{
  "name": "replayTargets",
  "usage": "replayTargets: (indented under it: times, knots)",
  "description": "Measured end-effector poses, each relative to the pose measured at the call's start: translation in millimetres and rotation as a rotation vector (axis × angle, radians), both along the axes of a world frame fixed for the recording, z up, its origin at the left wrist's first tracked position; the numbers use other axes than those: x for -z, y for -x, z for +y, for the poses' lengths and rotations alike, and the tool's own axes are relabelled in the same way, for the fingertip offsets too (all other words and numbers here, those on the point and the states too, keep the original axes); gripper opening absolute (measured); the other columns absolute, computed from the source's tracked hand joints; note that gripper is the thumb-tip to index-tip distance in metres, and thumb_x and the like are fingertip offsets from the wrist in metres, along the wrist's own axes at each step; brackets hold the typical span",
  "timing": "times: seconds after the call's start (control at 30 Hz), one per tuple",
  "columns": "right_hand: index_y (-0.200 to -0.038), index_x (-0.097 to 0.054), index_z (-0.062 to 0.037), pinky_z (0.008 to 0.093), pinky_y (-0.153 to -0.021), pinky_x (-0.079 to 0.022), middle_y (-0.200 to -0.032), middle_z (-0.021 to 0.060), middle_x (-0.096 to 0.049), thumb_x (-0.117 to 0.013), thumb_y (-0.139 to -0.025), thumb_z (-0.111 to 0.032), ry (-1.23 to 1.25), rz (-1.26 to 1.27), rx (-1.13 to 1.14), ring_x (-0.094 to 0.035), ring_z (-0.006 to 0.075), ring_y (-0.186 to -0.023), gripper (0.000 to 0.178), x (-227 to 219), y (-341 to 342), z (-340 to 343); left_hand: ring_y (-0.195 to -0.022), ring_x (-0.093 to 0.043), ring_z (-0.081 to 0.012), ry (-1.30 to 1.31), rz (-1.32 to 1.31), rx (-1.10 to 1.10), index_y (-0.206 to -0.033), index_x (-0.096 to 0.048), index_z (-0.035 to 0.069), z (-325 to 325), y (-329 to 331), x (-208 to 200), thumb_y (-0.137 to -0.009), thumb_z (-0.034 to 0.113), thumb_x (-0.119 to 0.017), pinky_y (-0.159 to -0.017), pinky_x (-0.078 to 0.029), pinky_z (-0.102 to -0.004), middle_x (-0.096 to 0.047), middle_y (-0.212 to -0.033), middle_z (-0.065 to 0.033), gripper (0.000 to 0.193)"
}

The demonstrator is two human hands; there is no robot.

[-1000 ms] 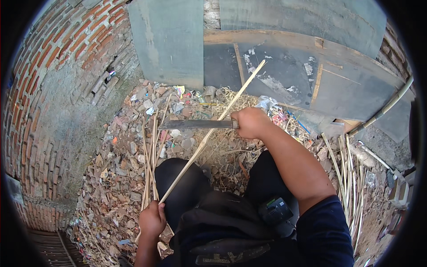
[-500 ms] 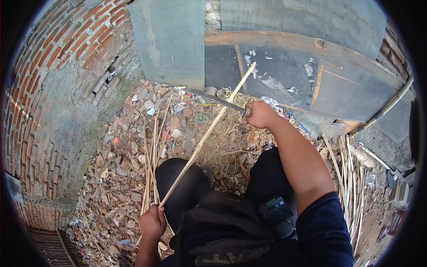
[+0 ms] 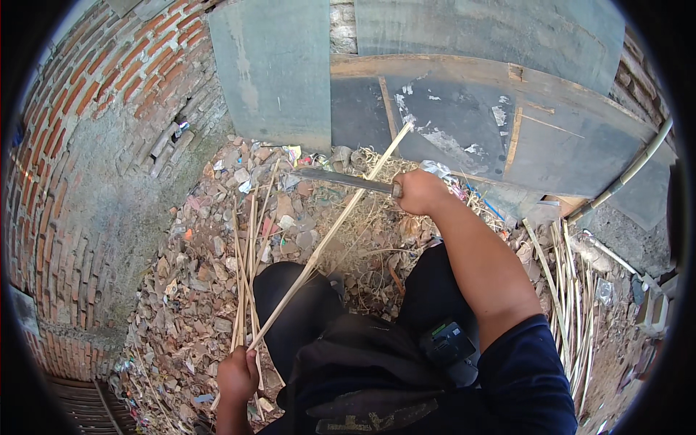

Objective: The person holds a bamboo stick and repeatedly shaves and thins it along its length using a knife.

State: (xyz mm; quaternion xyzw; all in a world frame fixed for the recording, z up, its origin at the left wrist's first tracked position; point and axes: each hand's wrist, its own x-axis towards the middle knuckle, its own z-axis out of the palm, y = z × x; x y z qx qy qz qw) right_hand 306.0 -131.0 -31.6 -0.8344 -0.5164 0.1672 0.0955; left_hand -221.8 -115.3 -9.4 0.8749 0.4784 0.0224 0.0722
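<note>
My left hand (image 3: 237, 373) is closed round the lower end of a long, pale bamboo strip (image 3: 317, 253), which slants up and away to the right across my left knee. My right hand (image 3: 422, 193) grips the handle of a machete (image 3: 346, 180). Its long, dull blade points left and crosses the upper part of the strip, just short of my right fist. Whether the edge touches the strip or bites into it I cannot tell. Thin curled shavings (image 3: 360, 217) lie on the ground below the blade.
Several bamboo strips (image 3: 244, 279) lie beside my left knee, and a larger bundle of strips (image 3: 569, 304) lies at the right. Broken brick and stone rubble (image 3: 190, 297) covers the ground. A brick wall (image 3: 69, 239) rises at the left; grey panels (image 3: 272, 72) stand ahead.
Both hands have moved slightly, the left one down and left with the strip drawn back toward me. The machete has dropped a little and its broad side shows more.
</note>
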Motion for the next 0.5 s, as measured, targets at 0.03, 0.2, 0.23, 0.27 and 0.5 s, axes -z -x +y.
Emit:
replayTargets:
  times: [0.03, 0.2, 0.23, 0.27, 0.5]
  knots:
    - [-0.110, -0.071, -0.0112, 0.0474, -0.088, -0.057, -0.104, 0.0149, -0.073, -0.067, -0.081, -0.019, 0.021, 0.000, 0.000, -0.070, 0.0333, -0.103, 0.030, -6.0, 5.6, 1.3, -0.065, -0.062, -0.0491, 0.030, -0.005, -0.014, -0.089, -0.058, 0.002, -0.4, -0.2, -1.8, -0.102, 0.019, -0.053, -0.058, -0.046, -0.0558, -0.062, -0.070, -0.0248, 0.022]
    - [-0.110, -0.071, -0.0098, 0.0472, -0.090, -0.057, -0.107, 0.0150, -0.073, -0.067, -0.081, -0.019, 0.060, -0.037, -0.148, -0.070, 0.0334, -0.103, 0.031, -25.6, 31.2, 0.6, -0.063, -0.063, -0.0478, 0.038, -0.009, -0.040, -0.089, -0.060, 0.003, -0.8, 9.0, 3.5, -0.101, 0.024, -0.055, -0.058, -0.048, -0.0570, -0.064, -0.069, -0.0240, 0.024]
    - [-0.111, -0.071, -0.0097, 0.0473, -0.090, -0.057, -0.107, 0.0149, -0.073, -0.066, -0.081, -0.019, 0.075, -0.098, -0.198, -0.070, 0.0335, -0.104, 0.031, -27.1, 34.3, 1.2, -0.063, -0.063, -0.0478, 0.013, -0.008, -0.031, -0.089, -0.060, 0.004, -0.3, 14.8, 3.6, -0.101, 0.025, -0.055, -0.057, -0.048, -0.0569, -0.064, -0.069, -0.0242, 0.024]
    - [-0.111, -0.071, -0.0097, 0.0473, -0.090, -0.057, -0.107, 0.0149, -0.073, -0.066, -0.081, -0.019, 0.077, -0.100, -0.195, -0.070, 0.0335, -0.104, 0.031, -19.6, 24.2, -0.3, -0.064, -0.063, -0.0479, -0.011, -0.011, -0.015, -0.089, -0.060, 0.004, -0.1, 17.6, 3.3, -0.101, 0.025, -0.055, -0.057, -0.048, -0.0568, -0.064, -0.069, -0.0244, 0.024]
    - [-0.116, -0.070, -0.0113, 0.0471, -0.092, -0.057, -0.111, 0.0151, -0.072, -0.066, -0.082, -0.019, 0.043, -0.029, 0.029, -0.070, 0.0335, -0.106, 0.035, -10.2, 5.9, -4.8, -0.061, -0.062, -0.0483, 0.012, 0.042, -0.023, -0.088, -0.059, 0.005, 0.6, 22.9, -6.3, -0.099, 0.023, -0.057, -0.055, -0.048, -0.0559, -0.063, -0.070, -0.0248, 0.022]
